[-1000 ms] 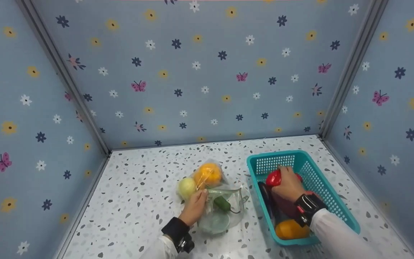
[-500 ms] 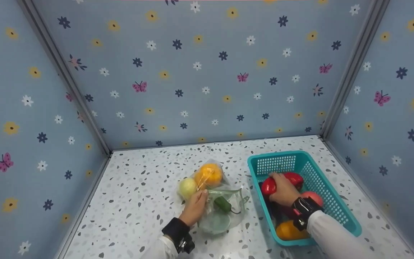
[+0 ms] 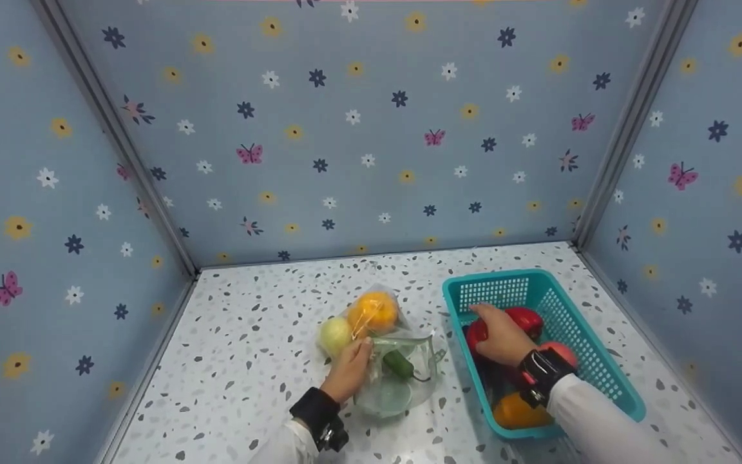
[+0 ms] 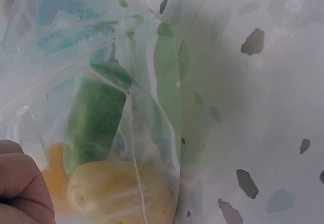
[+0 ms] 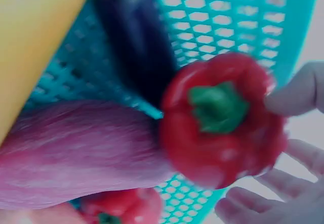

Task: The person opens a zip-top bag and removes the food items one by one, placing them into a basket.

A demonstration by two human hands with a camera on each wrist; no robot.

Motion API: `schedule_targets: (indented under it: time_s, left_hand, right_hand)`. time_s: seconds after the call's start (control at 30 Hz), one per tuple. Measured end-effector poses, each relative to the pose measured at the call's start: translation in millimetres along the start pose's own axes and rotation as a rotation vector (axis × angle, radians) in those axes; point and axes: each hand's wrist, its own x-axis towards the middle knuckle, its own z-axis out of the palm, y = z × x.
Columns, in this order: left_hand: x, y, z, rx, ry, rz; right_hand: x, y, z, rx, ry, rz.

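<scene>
My left hand (image 3: 347, 368) pinches the edge of a clear plastic bag (image 3: 419, 393) on the table. A green pepper with a dark stem (image 3: 399, 365) shows through the bag. In the left wrist view the green pepper (image 4: 98, 115) lies beside a pale yellow round thing (image 4: 116, 191), seen through the plastic. Over the teal basket (image 3: 603, 351), my right hand (image 3: 503, 338) is at a red bell pepper (image 3: 476, 334). In the right wrist view the thumb touches the bell pepper's side (image 5: 202, 155), while the other fingers are spread and fairly straight near it.
Inside the basket are another red bell pepper (image 3: 527, 319), a pinkish-red round thing (image 3: 561, 353), a yellow-orange oblong one (image 3: 518, 412), a dark eggplant (image 5: 136, 46) and a purple sweet potato (image 5: 86, 153). A bagged orange fruit (image 3: 373, 312) and a pale onion-like ball (image 3: 335, 336) lie behind the left hand.
My right hand has carried the red bell pepper leftward within the basket, and its fingers have now loosened. The second bell pepper has come into sight. The left hand and bag stay put.
</scene>
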Motion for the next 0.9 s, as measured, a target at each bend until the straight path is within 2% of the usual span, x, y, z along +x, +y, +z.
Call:
schedule_targets:
  time_s: [0.17,0.33,0.6,0.77,0.9]
  left_hand:
    - [0.4,-3.1,-0.1,0.014,0.012,0.015]
    - [-1.8,-0.4,-0.7,0.006,0.008,0.022]
    - [-1.4,2.4,-1.0,-0.005,-0.006,0.016]
    - [-0.5,2.1,0.1,-0.02,-0.002,0.005]
    - [-0.3,1.5,1.3,-0.018,0.002,0.009]
  right_hand:
    - [-3.5,-25.6,6.9,0.035,0.137,-0.055]
    - [-9.7,-51.0,17.2,0.075,0.193,-0.132]
    - [-16.1,-80.0,33.2,0.192,0.09,-0.192]
    - [-14.7,-89.6,46.4,0.215,0.061,-0.239]
    - [-13.5,-95.1,57.8,0.232,0.027,-0.235]
